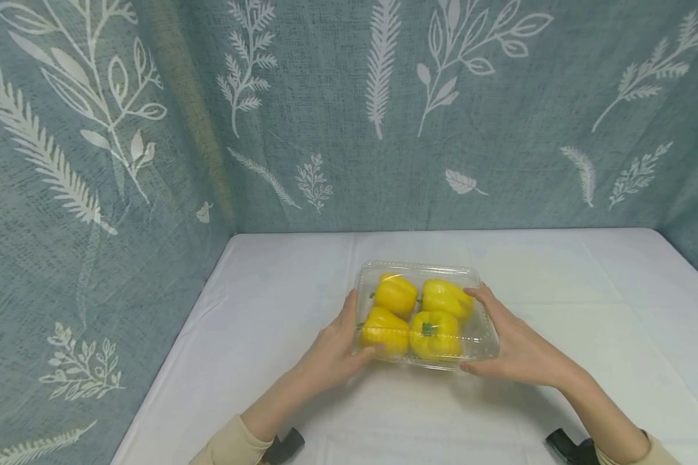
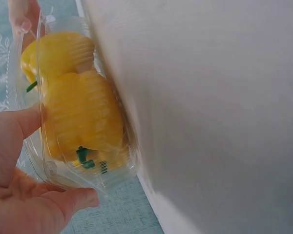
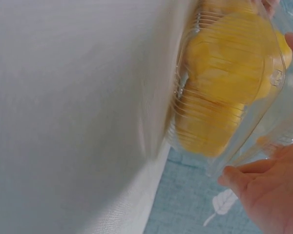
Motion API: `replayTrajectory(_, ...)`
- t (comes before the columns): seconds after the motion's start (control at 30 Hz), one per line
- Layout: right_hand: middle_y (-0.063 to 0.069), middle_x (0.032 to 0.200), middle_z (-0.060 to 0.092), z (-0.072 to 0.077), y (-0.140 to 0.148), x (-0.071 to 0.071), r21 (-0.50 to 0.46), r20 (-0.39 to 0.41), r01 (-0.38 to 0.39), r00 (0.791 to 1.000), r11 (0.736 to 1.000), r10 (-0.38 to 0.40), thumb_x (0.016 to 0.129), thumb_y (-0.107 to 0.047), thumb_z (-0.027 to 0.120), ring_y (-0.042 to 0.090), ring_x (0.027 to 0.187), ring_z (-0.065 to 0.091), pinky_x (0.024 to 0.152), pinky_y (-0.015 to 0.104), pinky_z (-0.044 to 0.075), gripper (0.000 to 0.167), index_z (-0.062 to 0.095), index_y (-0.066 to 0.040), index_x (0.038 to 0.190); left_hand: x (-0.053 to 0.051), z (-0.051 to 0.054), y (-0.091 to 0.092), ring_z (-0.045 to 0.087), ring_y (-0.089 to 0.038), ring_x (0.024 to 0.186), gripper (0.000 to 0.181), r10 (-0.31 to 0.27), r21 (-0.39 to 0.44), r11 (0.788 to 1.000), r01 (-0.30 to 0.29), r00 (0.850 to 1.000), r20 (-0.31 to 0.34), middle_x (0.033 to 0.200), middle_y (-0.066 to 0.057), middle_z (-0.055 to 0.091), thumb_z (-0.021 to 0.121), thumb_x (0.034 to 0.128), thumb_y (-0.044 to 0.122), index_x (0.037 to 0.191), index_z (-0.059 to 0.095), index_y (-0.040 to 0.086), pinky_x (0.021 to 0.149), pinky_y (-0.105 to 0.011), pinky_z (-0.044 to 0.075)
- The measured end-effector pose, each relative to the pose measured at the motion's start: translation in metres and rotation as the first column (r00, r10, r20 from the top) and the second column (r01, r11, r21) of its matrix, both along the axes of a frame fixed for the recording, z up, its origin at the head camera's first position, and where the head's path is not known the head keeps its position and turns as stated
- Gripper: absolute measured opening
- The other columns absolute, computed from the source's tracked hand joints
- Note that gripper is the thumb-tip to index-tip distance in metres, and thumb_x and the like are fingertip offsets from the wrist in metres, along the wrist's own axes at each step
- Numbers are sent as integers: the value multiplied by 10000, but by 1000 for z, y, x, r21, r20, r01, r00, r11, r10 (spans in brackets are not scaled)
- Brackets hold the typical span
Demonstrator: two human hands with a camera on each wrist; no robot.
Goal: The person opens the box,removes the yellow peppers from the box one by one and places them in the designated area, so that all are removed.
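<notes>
A clear plastic box [image 1: 419,266] holds several yellow bell peppers [image 1: 436,336] in two rows. My left hand [image 1: 331,352] grips its left side, thumb at the front edge and fingers along the side. On the right side my right hand [image 1: 520,342] grips the box, its thumb at the front corner. The left wrist view shows the peppers [image 2: 83,112] through the clear wall, beside the left hand [image 2: 24,195]. In the right wrist view the right hand [image 3: 273,190] pinches the rim at a corner, with peppers [image 3: 224,58] inside. Whether the lid is fully closed, I cannot tell.
A white cloth covers the table [image 1: 267,278]. Behind it and at the left hangs a blue-green curtain [image 1: 337,116] with white leaf prints. Dark straps [image 1: 287,445] are at both wrists, under beige sleeves.
</notes>
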State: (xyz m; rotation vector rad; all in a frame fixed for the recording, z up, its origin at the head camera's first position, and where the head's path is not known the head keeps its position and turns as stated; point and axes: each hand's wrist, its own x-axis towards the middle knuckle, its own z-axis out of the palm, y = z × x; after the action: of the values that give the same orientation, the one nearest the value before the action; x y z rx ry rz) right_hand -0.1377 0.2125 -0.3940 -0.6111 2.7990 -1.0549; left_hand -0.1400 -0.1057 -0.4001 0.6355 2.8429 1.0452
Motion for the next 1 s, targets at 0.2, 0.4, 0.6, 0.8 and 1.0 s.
replayTrajectory(0.2,216,1611,26,0,0,0,-2,-5,-6,1000,1000,6,717,-523,823,536,1389,186,954,771,268,1097,161,-255,1549,-2,-2,-4,199,-365,1433,984,-42,4,999,42,999,-6,1586,-236,74,643,930,403,1536,8,-42,1147,-474,218)
replayTrajectory(0.4,210,1612,21,0,0,0,-8,1,-7,1000,1000,7,718,-508,828,533,1393,177,953,772,268,1099,157,-256,1550,-3,-3,-7,181,-352,1440,953,-77,3,997,77,997,-20,1587,-217,43,640,943,352,1531,9,-52,1152,-459,207)
replayTrajectory(0.6,205,1614,18,-1,-1,0,-10,7,-5,1000,1000,5,718,-512,827,534,1392,179,947,772,279,1096,160,-256,1549,-3,-3,-9,162,-353,1446,931,-104,13,994,104,994,-15,1588,-233,42,627,954,333,1528,8,-61,1153,-474,204)
replayTrajectory(0.8,221,1609,19,-1,0,0,-5,-6,-7,1000,1000,7,707,-524,830,538,1385,193,953,764,285,1116,160,-240,1553,-2,-2,-10,105,-303,1460,923,-108,16,994,108,994,17,1590,-169,-20,589,972,373,1534,-31,-16,1165,-458,173)
replayTrajectory(1.0,244,1602,28,-2,0,0,-2,-15,-12,1000,1000,12,705,-533,829,548,1370,216,948,758,300,1116,163,-234,1549,-3,-3,-12,36,-289,1466,904,-144,36,989,143,989,32,1585,-171,-69,557,993,359,1524,-74,-10,1171,-460,131)
